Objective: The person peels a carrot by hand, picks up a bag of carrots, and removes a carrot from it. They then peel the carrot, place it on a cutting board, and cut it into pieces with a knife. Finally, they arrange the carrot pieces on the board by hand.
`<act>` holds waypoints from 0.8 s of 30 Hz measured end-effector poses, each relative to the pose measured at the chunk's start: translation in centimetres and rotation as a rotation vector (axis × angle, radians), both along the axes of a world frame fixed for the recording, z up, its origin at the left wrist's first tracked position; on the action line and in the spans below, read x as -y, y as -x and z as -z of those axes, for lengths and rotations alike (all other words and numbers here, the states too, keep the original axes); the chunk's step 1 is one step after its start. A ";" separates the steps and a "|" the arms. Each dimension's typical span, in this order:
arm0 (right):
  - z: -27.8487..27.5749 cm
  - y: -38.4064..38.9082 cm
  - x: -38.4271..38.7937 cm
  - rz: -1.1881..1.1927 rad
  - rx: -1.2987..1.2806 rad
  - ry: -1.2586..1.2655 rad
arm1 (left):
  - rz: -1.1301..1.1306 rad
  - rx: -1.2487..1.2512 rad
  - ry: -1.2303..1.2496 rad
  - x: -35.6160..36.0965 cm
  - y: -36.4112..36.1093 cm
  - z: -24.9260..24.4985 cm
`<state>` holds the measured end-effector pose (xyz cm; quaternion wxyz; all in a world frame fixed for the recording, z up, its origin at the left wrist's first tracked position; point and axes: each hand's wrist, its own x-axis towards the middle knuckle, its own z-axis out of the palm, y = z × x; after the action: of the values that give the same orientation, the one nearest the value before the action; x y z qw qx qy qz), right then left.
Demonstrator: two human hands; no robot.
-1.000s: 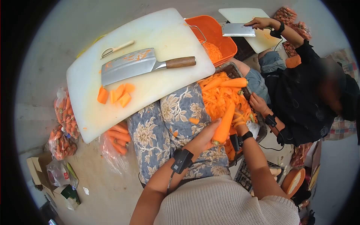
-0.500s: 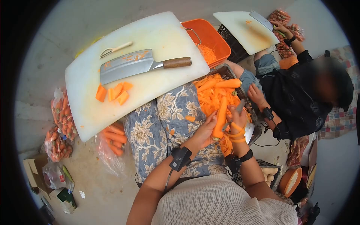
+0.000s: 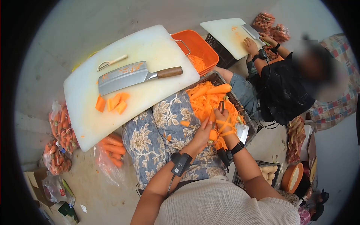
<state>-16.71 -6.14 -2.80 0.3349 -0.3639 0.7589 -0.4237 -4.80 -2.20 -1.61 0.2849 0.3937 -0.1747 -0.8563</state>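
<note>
Left hand (image 3: 202, 134) fingers curl tight round carrot (image 3: 212, 131), steadying it over the peel crate (image 3: 218, 76) (catches shavings, probably); right hand (image 3: 224, 120) pinches peeler (image 3: 221, 106) against it.

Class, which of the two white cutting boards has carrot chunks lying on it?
The larger, nearer board: chunks lie below its wooden-handled cleaver; the far board by the other person holds none.

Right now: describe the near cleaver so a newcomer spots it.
Find the big white cutting board, upper left. The cleaver lies flat mid-board, above the carrot chunks. Unlike the thin peeler beside it, it has a broad blade and wooden handle.
</note>
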 end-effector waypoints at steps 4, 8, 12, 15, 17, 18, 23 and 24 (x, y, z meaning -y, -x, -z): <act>1.4 1.1 1.5 0.053 0.057 -0.052 | 0.010 -0.046 -0.053 -0.2 0.0 0.5; 3.1 2.3 2.8 0.053 0.175 -0.069 | 0.020 -0.013 -0.070 -0.3 -0.1 0.8; 3.5 3.1 3.2 -0.011 0.180 -0.133 | 0.044 -0.006 -0.107 -0.2 -0.1 0.1; 3.7 3.9 3.7 -0.067 0.114 -0.199 | 0.090 -0.016 -0.109 0.1 -0.2 -0.2; 3.3 3.9 3.9 -0.032 0.075 -0.258 | 0.098 -0.014 -0.126 0.2 -0.2 -0.3; 2.8 3.8 3.9 0.027 0.160 -0.274 | 0.104 -0.017 -0.134 0.3 -0.2 -0.4; 3.5 4.9 4.5 0.067 0.302 -0.309 | 0.127 -0.024 -0.172 0.5 -0.2 -0.2; 5.3 5.6 4.7 0.113 0.252 -0.263 | 0.135 -0.050 -0.173 0.5 -0.3 -0.2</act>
<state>-22.31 -10.81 -8.07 0.4476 -0.2180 0.7790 -0.3811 -4.54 -2.71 -1.42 0.1956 0.3829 -0.1190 -0.8950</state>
